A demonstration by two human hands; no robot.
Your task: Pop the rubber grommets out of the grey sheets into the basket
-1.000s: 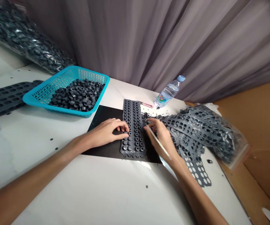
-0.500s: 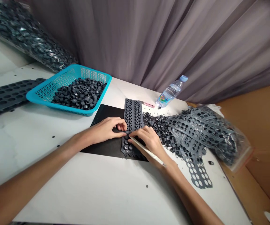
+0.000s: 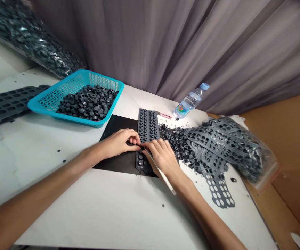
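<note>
A dark grey rubber sheet (image 3: 148, 125) with rows of raised rings lies upright in view on a black mat (image 3: 121, 161). My right hand (image 3: 162, 156) is closed around a slim white stick-like tool (image 3: 162, 177), its tip down at the sheet's lower rows. From the left, my left hand (image 3: 122, 142) meets it there, thumb and finger pinched together at the sheet; a small dark bit shows between the fingertips, too hidden to name. Below the hands, several round holes or caps show at the sheet's near end.
A blue basket (image 3: 101, 123) of black rings stands at the left, near a bulging clear bag (image 3: 42, 45) and another sheet (image 3: 6, 104). To the right are loose rings (image 3: 181, 140), punched scrap sheets (image 3: 209, 149), a water bottle (image 3: 190, 102) and a pink cutter (image 3: 164, 115).
My right hand and the white tool have shifted slightly up and left, the tool now steeper. My left hand stays nearly in place, still pinched at the sheet.
</note>
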